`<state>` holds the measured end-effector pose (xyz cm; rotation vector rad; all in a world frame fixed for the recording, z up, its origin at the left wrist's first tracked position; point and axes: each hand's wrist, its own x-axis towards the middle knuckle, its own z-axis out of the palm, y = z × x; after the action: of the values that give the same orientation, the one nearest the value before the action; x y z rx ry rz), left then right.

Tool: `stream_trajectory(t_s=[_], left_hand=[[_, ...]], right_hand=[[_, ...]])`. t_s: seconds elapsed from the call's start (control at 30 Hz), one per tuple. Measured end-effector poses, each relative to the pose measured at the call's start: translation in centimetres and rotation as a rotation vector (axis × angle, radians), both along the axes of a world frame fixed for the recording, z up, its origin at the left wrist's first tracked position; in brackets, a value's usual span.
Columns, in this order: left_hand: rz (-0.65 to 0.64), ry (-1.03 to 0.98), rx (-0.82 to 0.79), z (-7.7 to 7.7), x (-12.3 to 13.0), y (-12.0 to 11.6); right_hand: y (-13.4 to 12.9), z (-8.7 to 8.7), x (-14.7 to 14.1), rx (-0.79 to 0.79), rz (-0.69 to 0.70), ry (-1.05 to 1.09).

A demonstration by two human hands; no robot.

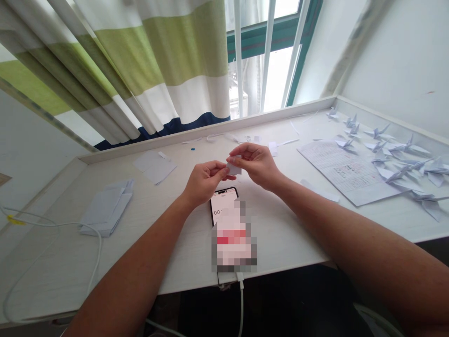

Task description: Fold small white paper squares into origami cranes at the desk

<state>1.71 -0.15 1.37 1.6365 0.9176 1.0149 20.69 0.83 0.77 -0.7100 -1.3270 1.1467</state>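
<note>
Between my hands is a small piece of folded white paper (234,169), raised a little above the desk. My left hand (206,180) pinches its left side between thumb and fingers. From the right, my right hand (255,164) grips the upper edge with thumb and forefinger. The fingers cover part of the paper, so its exact folds are hidden. Just below the hands lies a phone (224,206) with a lit screen, its lower part blurred out and a cable at its bottom end.
Several folded paper cranes (396,164) cluster at the right, some by a written sheet (345,171). A stack of white paper (107,206) and loose sheets (156,166) lie left. Paper scraps (273,149) lie toward the back. A white cable (100,248) loops over the left side.
</note>
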Motion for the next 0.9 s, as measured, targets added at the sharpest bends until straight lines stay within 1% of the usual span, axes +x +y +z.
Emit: stream_trajectory(t_s=[0.07, 0.17, 0.27, 0.4, 0.57, 0.73, 0.9], left_hand=[[0.005, -0.006, -0.003, -0.04, 0.10, -0.03], [0.044, -0.024, -0.005, -0.02, 0.28, -0.08], [0.079, -0.030, 0.001, 0.16, 0.32, -0.12], [0.096, -0.012, 0.018, 0.35, 0.17, -0.10], [0.077, -0.002, 0.014, 0.04, 0.14, -0.01], [0.047, -0.032, -0.015, -0.41, 0.26, 0.15], [0.024, -0.036, -0.032, -0.33, 0.31, -0.03]], right_hand=[[-0.01, -0.03, -0.02, -0.015, 0.018, 0.015], [-0.05, -0.06, -0.13, -0.047, 0.041, 0.038], [-0.08, -0.09, -0.21, -0.066, 0.016, 0.033], [-0.05, -0.11, -0.23, -0.039, 0.004, 0.002], [-0.06, -0.11, -0.25, -0.036, 0.010, -0.032], [-0.01, -0.25, -0.26, -0.068, 0.049, -0.018], [0.02, -0.22, -0.30, -0.064, 0.053, -0.047]])
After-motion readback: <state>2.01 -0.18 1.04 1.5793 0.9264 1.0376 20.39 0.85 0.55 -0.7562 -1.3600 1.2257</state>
